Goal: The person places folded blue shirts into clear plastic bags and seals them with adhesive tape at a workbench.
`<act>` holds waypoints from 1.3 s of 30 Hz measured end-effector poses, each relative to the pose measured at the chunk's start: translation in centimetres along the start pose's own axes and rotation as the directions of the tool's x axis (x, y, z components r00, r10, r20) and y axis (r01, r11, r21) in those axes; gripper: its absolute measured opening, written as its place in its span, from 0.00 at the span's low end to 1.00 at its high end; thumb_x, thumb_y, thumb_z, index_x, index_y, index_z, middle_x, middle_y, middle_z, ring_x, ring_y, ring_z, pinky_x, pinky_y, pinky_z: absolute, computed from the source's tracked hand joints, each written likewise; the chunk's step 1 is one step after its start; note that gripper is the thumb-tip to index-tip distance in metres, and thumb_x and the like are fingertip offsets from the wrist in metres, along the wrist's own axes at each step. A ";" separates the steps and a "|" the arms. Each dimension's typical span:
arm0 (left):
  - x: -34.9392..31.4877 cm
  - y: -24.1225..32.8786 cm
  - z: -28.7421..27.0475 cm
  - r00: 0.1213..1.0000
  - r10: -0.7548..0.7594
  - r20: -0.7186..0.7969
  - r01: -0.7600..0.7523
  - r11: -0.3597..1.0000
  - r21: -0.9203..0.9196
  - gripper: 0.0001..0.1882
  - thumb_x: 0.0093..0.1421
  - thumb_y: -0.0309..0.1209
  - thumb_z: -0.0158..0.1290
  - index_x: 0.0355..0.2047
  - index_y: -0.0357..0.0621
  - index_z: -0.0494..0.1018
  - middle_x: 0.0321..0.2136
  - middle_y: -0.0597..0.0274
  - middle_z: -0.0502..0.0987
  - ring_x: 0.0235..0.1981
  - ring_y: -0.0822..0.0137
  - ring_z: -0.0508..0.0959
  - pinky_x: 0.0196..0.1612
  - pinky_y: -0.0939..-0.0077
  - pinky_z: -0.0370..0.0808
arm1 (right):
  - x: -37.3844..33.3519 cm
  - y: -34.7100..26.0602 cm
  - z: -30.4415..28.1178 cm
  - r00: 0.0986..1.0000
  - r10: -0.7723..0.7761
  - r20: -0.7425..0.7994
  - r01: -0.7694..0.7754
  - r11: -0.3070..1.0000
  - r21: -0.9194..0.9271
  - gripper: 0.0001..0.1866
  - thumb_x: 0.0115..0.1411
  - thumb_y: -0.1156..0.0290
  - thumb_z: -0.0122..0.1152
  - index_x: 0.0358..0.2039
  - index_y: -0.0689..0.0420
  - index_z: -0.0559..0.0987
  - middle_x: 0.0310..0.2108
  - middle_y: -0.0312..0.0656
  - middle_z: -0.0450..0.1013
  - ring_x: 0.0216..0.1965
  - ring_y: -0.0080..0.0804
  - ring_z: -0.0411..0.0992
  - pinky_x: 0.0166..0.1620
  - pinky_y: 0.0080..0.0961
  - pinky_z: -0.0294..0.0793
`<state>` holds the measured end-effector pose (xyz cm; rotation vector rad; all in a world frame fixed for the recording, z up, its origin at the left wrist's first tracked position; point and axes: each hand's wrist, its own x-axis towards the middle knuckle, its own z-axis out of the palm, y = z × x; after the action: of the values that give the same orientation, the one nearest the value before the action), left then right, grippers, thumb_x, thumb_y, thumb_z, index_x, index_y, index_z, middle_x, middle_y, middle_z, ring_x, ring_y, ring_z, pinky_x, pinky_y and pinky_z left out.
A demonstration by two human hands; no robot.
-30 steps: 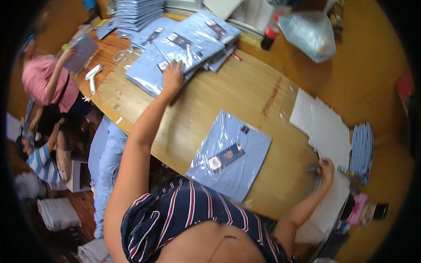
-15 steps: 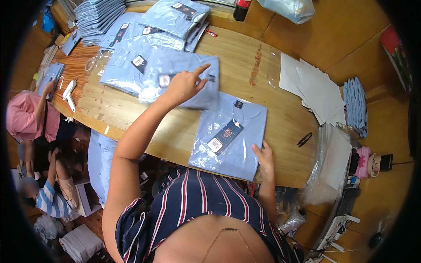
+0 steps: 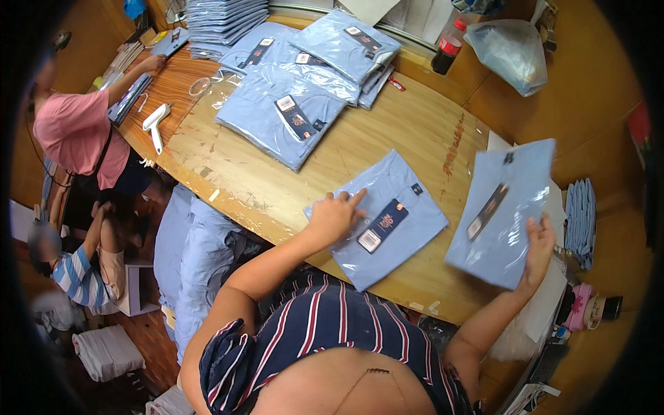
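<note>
A light-blue folded shirt in a clear bag (image 3: 429,214), with a dark tag, lies at the table's near edge. My left hand (image 3: 337,216) rests on its left side, fingers spread and pressing on the plastic. To the right, my right hand (image 3: 539,252) grips a second bagged shirt (image 3: 487,245) by its right edge, thumb on top. That shirt is tilted and raised over the right end of the table; the fingers beneath it are hidden.
More bagged shirts (image 3: 259,121) are piled at the far side, beside a tall stack (image 3: 227,28). A white handheld tool (image 3: 156,128) lies at left. A cola bottle (image 3: 448,48) stands beyond the far edge. Two people are at left, one in a pink top (image 3: 76,138).
My left hand has slid one bagged shirt from the far pile toward the near edge. My right hand has lifted the other off the table and moved it right. The view has shifted.
</note>
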<state>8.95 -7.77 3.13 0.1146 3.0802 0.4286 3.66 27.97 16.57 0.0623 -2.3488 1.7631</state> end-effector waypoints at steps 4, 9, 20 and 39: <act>1.6 -7.9 -1.2 0.951 -0.206 -0.231 0.198 0.979 -0.056 0.32 0.45 0.22 0.45 0.54 0.54 0.55 0.48 0.49 0.62 0.43 0.51 0.67 0.38 0.57 0.69 | 6.2 1.4 0.7 0.988 -0.052 -0.148 0.079 0.980 0.182 0.15 0.55 0.71 0.50 0.41 0.66 0.67 0.34 0.42 0.70 0.33 0.24 0.67 0.37 0.18 0.66; 2.4 -16.2 -2.4 0.870 -0.172 -0.462 0.344 0.883 0.319 0.31 0.48 0.23 0.42 0.54 0.61 0.54 0.56 0.57 0.53 0.57 0.52 0.52 0.54 0.51 0.50 | 8.9 9.4 6.9 0.950 0.289 -0.115 -0.263 0.944 0.198 0.30 0.54 0.60 0.53 0.53 0.57 0.57 0.35 0.41 0.68 0.33 0.24 0.66 0.31 0.21 0.68; -1.1 -9.3 -0.3 0.995 -0.100 -0.025 0.098 0.841 0.532 0.35 0.49 0.33 0.46 0.57 0.53 0.48 0.29 0.42 0.71 0.15 0.57 0.73 0.14 0.66 0.68 | -12.4 9.9 14.9 0.839 0.524 0.146 -0.541 0.774 0.329 0.37 0.48 0.85 0.51 0.57 0.52 0.48 0.38 0.45 0.63 0.37 0.30 0.65 0.46 0.21 0.63; 6.1 -13.9 -4.2 0.718 -0.553 -0.422 0.480 0.833 -0.274 0.15 0.51 0.41 0.47 0.28 0.41 0.72 0.16 0.49 0.72 0.20 0.52 0.74 0.24 0.62 0.69 | -9.2 12.6 7.6 0.875 0.484 -0.014 -0.484 0.875 0.003 0.39 0.48 0.82 0.53 0.57 0.45 0.48 0.38 0.43 0.60 0.29 0.23 0.63 0.30 0.17 0.65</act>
<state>1.76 -21.77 3.28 -1.0012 3.3044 0.7346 9.66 23.47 0.90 -0.5916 -2.5063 1.9519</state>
